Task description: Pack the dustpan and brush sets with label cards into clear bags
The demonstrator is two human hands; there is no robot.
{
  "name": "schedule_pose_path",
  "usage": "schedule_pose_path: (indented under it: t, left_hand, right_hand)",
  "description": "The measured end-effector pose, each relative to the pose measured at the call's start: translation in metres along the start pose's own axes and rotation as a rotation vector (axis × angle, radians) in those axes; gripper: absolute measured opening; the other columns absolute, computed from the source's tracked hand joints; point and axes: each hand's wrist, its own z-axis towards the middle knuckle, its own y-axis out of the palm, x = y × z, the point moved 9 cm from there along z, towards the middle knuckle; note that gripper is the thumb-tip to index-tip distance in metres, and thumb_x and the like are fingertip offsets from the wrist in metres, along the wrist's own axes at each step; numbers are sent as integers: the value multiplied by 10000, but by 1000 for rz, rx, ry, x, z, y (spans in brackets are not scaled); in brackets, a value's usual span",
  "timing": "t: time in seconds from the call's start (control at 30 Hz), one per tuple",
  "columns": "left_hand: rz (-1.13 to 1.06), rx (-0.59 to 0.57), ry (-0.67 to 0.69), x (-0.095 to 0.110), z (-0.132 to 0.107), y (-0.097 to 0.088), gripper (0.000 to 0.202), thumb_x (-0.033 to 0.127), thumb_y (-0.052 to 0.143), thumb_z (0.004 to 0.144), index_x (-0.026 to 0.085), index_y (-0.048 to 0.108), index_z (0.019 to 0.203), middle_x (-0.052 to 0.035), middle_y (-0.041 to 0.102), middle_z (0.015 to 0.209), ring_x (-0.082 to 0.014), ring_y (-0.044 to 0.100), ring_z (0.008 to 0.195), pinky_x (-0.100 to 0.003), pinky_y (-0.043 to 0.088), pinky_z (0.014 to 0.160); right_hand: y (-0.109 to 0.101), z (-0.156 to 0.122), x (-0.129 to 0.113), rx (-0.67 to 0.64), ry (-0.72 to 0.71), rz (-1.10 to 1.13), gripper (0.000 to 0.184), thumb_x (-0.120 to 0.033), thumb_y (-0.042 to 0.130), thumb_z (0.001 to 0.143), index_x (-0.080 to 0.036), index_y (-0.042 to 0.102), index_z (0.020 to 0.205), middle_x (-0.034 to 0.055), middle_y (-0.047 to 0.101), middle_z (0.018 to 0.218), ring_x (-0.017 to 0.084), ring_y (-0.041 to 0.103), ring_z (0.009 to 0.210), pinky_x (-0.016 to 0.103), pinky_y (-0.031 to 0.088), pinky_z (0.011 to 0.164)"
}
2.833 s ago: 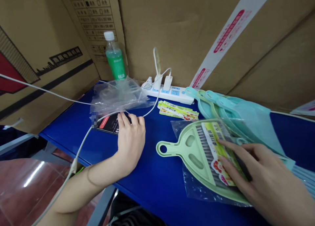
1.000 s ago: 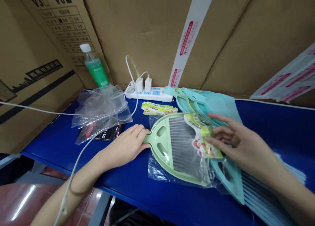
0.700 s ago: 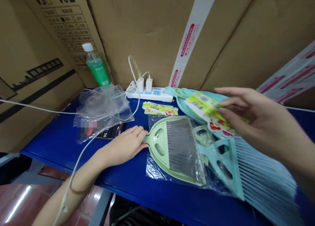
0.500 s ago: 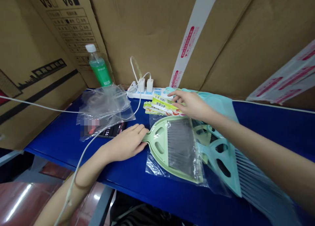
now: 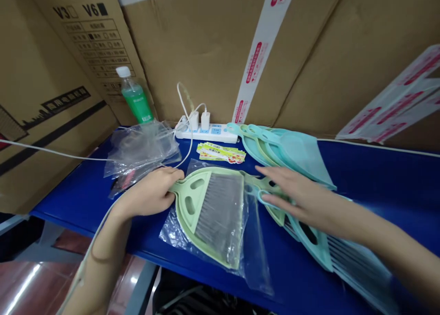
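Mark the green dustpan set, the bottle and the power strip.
Dustpan set [image 5: 193,194]: head view, green plastic between its two slots.
Bottle [image 5: 136,103]: head view, green label.
Power strip [image 5: 217,133]: head view, white top by the sockets.

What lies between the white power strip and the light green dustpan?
A small stack of printed labels lies there on the blue table, seen in the head view.

Dustpan [image 5: 179,197]: pale green plastic, smooth, faint sheen.
Bristles [image 5: 220,209]: fine grey plastic strands, matt.
Bag [image 5: 256,255]: thin clear film around the dustpan, glossy, crinkled.
Teal dustpans [image 5: 295,152]: smooth plastic, at 1 o'clock.
Label cards [image 5: 222,152]: printed paper, glossy.
Tabletop [image 5: 378,177]: blue, smooth, glossy.
Boxes [image 5: 206,54]: brown cardboard, matt, at 12 o'clock.
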Motion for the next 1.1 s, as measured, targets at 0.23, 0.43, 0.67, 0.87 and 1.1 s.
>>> schedule_pose_path:
  t: [0.23, 0.43, 0.67, 0.87, 1.1]
  left_hand:
    - [-82, 13, 18, -7, -1, -8, 241, 57, 379, 690, 193, 503, 845, -20, 603, 830, -174, 569, 786, -280, 436, 724]
    - [-63, -15, 11, 1, 9, 4, 204, 58, 394, 646, 199, 456, 779, -12, 571, 771, -181, 554, 744, -280, 413, 691]
    - [-125, -8, 72, 18, 12, 13, 184, 66, 394, 666, 202, 425, 785, -17, 558, 793, -181, 550, 753, -285, 418, 695]
    - [-198, 69, 104, 30, 13, 14, 206, 75, 395, 656, 203, 421, 816, -15, 543, 812, -181, 539, 760, -287, 420, 692]
    - [-237, 234, 30, 23, 11, 0, 215, 100, 395, 663, 206, 432, 847, -17, 541, 819, -190, 531, 775, -309, 435, 705]
  right_hand:
    - [35, 7, -21, -6, -91, -137, 578, -431, 431, 903, -134, 403, 1398, 182, 604, 1178, 332, 565, 1074, 522, 468, 894]
    - [32, 0, -17, 133, -137, -180, 423, -212, 384, 896, -147, 506, 1296, 131, 633, 949, 281, 597, 880, 433, 506, 768]
    - [31, -19, 12, 138, -175, -144, 347, -310, 341, 932, -189, 579, 1154, 123, 661, 972, 268, 627, 889, 422, 520, 767]
    - [-18, -33, -2, 356, -130, -180, 403, -429, 305, 938, -189, 575, 1114, 152, 654, 1004, 297, 630, 928, 444, 523, 757]
    - [-17, -31, -15, 181, 200, 424, 299, -519, 416, 881, -244, 522, 830, 8, 598, 650, 168, 567, 543, 282, 477, 468]
